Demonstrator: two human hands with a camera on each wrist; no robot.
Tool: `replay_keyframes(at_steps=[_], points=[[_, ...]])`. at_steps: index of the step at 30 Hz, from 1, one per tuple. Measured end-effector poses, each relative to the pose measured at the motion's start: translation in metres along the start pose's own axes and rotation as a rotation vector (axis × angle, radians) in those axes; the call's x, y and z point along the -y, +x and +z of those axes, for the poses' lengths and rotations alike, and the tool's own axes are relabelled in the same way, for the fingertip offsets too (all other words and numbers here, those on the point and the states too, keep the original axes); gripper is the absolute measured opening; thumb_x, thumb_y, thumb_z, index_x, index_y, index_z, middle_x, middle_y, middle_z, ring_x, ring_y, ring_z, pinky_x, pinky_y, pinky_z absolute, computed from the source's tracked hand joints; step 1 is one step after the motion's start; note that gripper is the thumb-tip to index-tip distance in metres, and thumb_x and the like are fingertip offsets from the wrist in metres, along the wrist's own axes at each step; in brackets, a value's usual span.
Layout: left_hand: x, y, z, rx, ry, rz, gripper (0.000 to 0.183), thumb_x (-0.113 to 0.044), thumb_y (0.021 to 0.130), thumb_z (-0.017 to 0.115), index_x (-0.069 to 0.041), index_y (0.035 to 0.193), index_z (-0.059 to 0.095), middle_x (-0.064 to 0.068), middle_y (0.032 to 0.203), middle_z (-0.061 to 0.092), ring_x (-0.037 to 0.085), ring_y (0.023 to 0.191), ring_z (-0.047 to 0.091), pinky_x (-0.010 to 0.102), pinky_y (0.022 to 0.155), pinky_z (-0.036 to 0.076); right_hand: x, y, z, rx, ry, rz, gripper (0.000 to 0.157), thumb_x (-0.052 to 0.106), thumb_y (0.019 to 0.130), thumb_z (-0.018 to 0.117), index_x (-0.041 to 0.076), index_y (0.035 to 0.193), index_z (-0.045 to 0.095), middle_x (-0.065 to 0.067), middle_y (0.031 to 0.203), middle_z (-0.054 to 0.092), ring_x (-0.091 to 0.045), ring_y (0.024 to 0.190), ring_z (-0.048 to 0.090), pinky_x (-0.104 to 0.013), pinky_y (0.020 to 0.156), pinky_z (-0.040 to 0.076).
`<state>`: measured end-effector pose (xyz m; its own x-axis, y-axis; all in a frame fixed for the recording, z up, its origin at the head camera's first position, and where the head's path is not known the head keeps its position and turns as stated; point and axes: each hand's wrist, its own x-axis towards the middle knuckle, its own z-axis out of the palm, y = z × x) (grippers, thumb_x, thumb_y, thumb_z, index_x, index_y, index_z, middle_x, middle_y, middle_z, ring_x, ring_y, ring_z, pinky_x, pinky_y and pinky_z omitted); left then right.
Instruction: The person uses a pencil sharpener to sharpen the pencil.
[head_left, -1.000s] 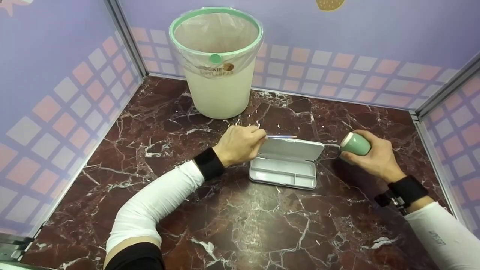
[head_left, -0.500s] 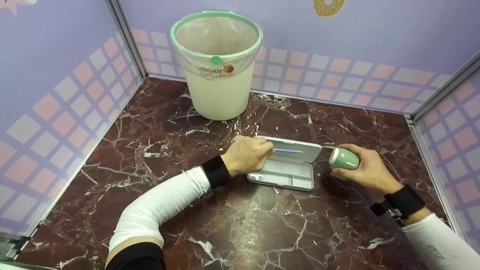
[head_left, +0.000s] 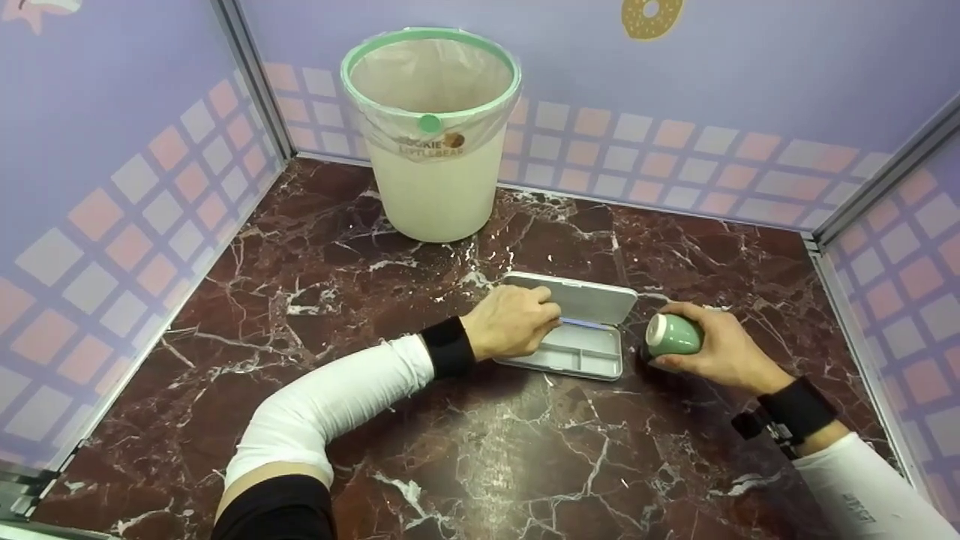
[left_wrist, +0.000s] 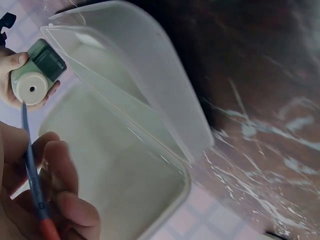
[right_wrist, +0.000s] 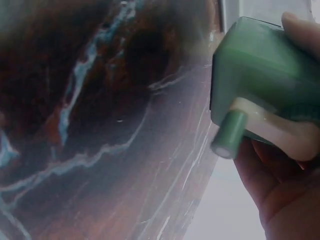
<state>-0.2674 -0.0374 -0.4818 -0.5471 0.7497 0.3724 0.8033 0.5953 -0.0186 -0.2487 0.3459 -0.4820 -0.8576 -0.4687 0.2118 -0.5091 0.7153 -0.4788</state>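
- The left hand (head_left: 517, 319) is over the left part of the case. Its fingers pinch a slim blue pencil (left_wrist: 33, 180), the red end near the palm and the tip pointing toward the right hand (head_left: 720, 346).
- The right hand, to the right of the case, has its fingers wrapped around the body of a green sharpener (head_left: 677, 334). The sharpener's pale round face, with a small dark hole (left_wrist: 32, 89) in its middle, is turned toward the left hand.
- On the sharpener's other side, a pale crank (right_wrist: 280, 127) ends in a green knob (right_wrist: 230, 134); no fingers appear to hold the knob.
- The case (head_left: 602, 365) is on the counter (head_left: 360, 442), its lid (head_left: 596, 301) raised at the far side and compartments showing. The pencil crosses in front of the lid, its tip apart from the sharpener.
- Behind is a cream bin (head_left: 439, 187) with a green rim; pale bits (head_left: 550, 258) are scattered on the counter near it.
- The step looks like bringing tip and hole together. To do it well, the pencil should point straight at the hole, not aslant, and pass clear of the lid.
- A steady right grip on the body, away from the crank's path, should help; too loose a pinch could let the pencil twist.
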Motion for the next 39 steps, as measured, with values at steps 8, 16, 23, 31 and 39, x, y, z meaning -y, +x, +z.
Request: replay_keyframes(at_steps=[8,16,23,31,39], points=[[-0.005,0.008,0.004,0.044,0.027,-0.01,0.03,-0.035,0.114,0.062,-0.018,0.098,0.08,0.0,0.087,0.078,0.018,0.067,0.07,0.032,0.062,0.052,-0.005,0.001,0.005,0.055,0.019,0.039,0.073,0.022,0.076,0.105,0.007,0.138,0.071,-0.012,0.119,0.082,-0.019,0.099,0.074,-0.029,0.084,0.061],[-0.006,0.009,0.013,0.058,-0.031,-0.001,0.019,-0.025,0.11,0.067,-0.015,0.098,0.078,0.0,0.09,0.081,0.019,0.071,0.076,0.036,0.064,0.063,-0.002,0.007,0.008,0.12,0.015,0.037,0.069,0.02,0.074,0.104,0.011,0.133,0.07,-0.009,0.117,0.08,-0.023,0.103,0.075,-0.035,0.089,0.062],[-0.016,0.013,0.021,0.122,-0.041,-0.014,0.015,-0.021,0.107,0.067,-0.015,0.098,0.077,0.001,0.091,0.082,0.021,0.073,0.077,0.037,0.064,0.064,0.001,0.01,0.005,0.163,0.009,0.02,0.066,0.017,0.072,0.103,0.013,0.129,0.07,-0.008,0.117,0.08,-0.021,0.099,0.075,-0.033,0.086,0.061],[-0.023,0.018,0.023,0.156,-0.048,-0.054,0.01,-0.012,0.097,0.07,-0.018,0.095,0.078,0.0,0.089,0.083,0.024,0.074,0.079,0.043,0.065,0.066,0.004,0.015,0.011,0.182,-0.022,0.071,0.069,0.028,0.074,0.104,0.01,0.133,0.072,-0.009,0.116,0.082,-0.022,0.101,0.075,-0.038,0.089,0.061],[-0.032,0.039,0.023,0.175,-0.033,-0.035,0.011,-0.013,0.099,0.068,-0.017,0.092,0.075,0.001,0.082,0.08,0.023,0.072,0.078,0.042,0.065,0.067,0.004,0.012,0.005,0.174,-0.058,0.078,0.07,0.03,0.074,0.105,0.009,0.133,0.074,-0.009,0.114,0.083,-0.023,0.101,0.076,-0.042,0.09,0.061]])
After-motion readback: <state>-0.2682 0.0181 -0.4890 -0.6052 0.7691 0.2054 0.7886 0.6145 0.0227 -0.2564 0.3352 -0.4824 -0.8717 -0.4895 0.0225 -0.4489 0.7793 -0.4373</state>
